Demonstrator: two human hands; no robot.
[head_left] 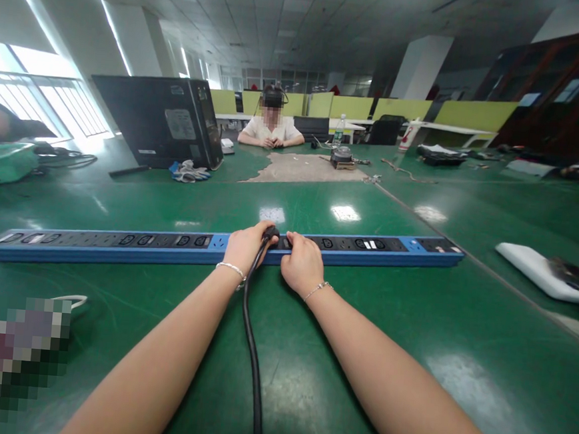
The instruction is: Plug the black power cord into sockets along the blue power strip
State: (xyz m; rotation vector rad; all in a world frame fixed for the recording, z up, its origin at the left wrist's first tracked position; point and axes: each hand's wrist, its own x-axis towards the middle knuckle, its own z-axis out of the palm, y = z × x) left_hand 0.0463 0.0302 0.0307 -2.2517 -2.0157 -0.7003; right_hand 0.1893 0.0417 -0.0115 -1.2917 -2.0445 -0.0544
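The long blue power strip [116, 251], its black face lined with sockets and broken by blue sections, lies across the green table [359, 356]. At the strip's middle, the left hand [247, 246] grips the corded black plug [271, 232]; just right of it, the right hand [303, 261] pinches the strip's edge.

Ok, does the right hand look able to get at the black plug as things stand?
Probably yes: the right hand grips the blue power strip close beside the black plug, with nothing visible between them, though the left hand holds it, leaving less to grasp.
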